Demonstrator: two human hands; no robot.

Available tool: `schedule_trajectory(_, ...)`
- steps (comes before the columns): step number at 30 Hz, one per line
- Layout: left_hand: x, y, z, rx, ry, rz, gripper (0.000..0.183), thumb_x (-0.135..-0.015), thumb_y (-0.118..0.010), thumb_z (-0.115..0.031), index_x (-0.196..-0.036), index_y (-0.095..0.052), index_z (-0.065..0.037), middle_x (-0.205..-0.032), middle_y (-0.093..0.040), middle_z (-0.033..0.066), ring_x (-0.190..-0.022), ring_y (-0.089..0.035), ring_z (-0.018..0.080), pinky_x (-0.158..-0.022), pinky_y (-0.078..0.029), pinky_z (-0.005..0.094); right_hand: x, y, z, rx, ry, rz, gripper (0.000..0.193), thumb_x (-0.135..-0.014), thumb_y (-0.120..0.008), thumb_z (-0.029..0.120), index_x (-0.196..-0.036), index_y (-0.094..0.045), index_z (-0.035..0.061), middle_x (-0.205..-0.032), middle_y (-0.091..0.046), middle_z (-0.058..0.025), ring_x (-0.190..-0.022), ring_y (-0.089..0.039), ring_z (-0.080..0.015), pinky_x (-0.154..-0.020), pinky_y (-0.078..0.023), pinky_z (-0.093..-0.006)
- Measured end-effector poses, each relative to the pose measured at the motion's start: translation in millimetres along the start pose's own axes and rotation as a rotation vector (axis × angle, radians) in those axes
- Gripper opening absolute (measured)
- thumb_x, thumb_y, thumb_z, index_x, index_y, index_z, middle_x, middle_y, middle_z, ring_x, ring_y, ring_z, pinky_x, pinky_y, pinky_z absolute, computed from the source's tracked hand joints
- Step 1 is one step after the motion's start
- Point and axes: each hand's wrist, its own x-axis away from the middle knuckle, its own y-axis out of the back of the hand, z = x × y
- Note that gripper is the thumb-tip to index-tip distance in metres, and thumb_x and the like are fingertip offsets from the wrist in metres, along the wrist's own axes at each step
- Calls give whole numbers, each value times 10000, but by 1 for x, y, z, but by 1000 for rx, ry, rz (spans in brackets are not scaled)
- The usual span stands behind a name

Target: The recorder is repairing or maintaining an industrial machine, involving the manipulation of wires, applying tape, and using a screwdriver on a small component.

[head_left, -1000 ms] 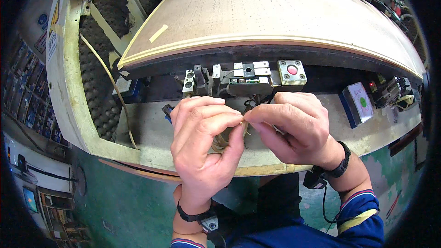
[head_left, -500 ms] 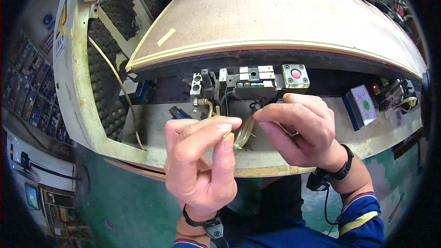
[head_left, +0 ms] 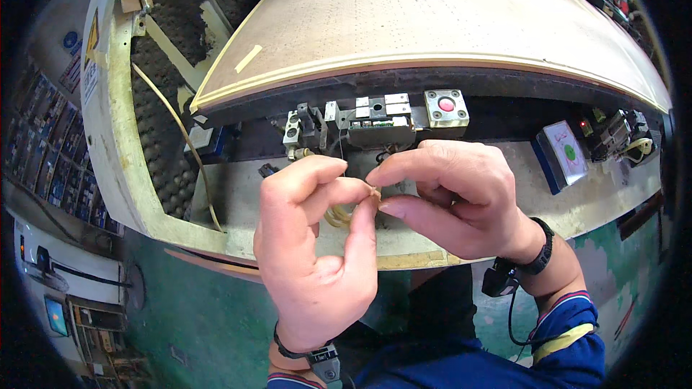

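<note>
My left hand pinches a tiny tan piece between thumb and a fingertip, its forefinger raised above. My right hand has its thumb and forefinger curled around the same spot, touching the piece or very near it. What exactly the piece is, I cannot make out. Just beyond the fingers sits a metal block assembly with fittings and a thin wire rising past it. Clear yellowish hoses show partly behind my left hand.
A wide pale board edged with yellow tape lies behind. A square block with a red button sits right of the assembly. Farther right stands a blue box with a green dot. The machine's pale frame curves along the left.
My hands have come together, so the fingertips of both now meet at the tiny piece. The left forefinger has lifted, and the view has shifted slightly.
</note>
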Motion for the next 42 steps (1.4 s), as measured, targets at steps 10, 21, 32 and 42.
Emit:
schedule_trajectory(10, -11, -5, 2, -203, -281, 14, 328, -777, -872, 64, -1065, -784, -67, -992, -724, 93, -886, -612, 278, -808, -456, 402, 8, -5, -14, -297, -150, -85, 97, -1044, -762, 62, -1117, -759, -2, -700, -422, 51, -628, -401, -63, -575, -336, -277)
schedule_trajectory(21, -7, -5, 9, -157, -216, -33, 215, -850, -834, 33, -1044, -786, -48, -1012, -695, 95, -934, -589, 269, -861, -460, 386, 8, -7, -11, -436, -277, -76, 120, -1099, -713, 73, -1155, -769, -17, -724, -444, 80, -686, -398, -28, -596, -331, -252)
schedule_trajectory(32, -6, -8, 12, -166, -232, -47, 259, -827, -856, 50, -1051, -791, -60, -1004, -697, 84, -934, -595, 258, -851, -464, 379, 7, -7, -11, -425, -296, -55, 129, -1054, -776, 72, -1157, -788, -4, -738, -449, 75, -685, -403, -40, -605, -340, -256)
schedule_trajectory(42, -8, -12, 12, -248, -278, -78, 234, -832, -835, 58, -1024, -780, -64, -983, -671, 81, -938, -588, 255, -873, -471, 377, 6, -8, -11, -396, -317, -58, 123, -1044, -783, 72, -1146, -792, 4, -747, -433, 77, -686, -392, -39, -601, -328, -258)
